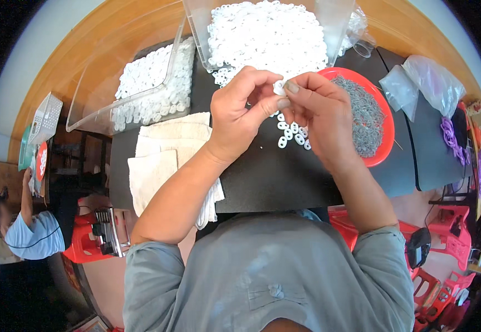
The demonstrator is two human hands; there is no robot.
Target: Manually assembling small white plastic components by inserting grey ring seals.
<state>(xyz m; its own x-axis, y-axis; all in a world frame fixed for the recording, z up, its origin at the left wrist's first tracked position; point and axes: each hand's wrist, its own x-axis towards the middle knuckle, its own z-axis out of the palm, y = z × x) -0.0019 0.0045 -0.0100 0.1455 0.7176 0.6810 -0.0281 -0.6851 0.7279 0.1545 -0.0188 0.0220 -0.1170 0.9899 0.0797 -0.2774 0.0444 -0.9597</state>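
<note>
Above the dark table, my left hand and my right hand meet, fingertips pinched together. Between them is a small white oval plastic piece with holes, partly covered by my thumbs and fingers. Just below my fingers lie several loose white pieces of the same kind, each with two holes. Close to my right hand stands a red bowl full of small grey, wiry pieces, too fine to make out singly. My right hand hides part of its near left side.
A clear bin heaped with white pieces stands at the back. Left of it is another clear bin with more. Folded cream towels lie under my left forearm. Plastic bags rest at right. Another person sits far left.
</note>
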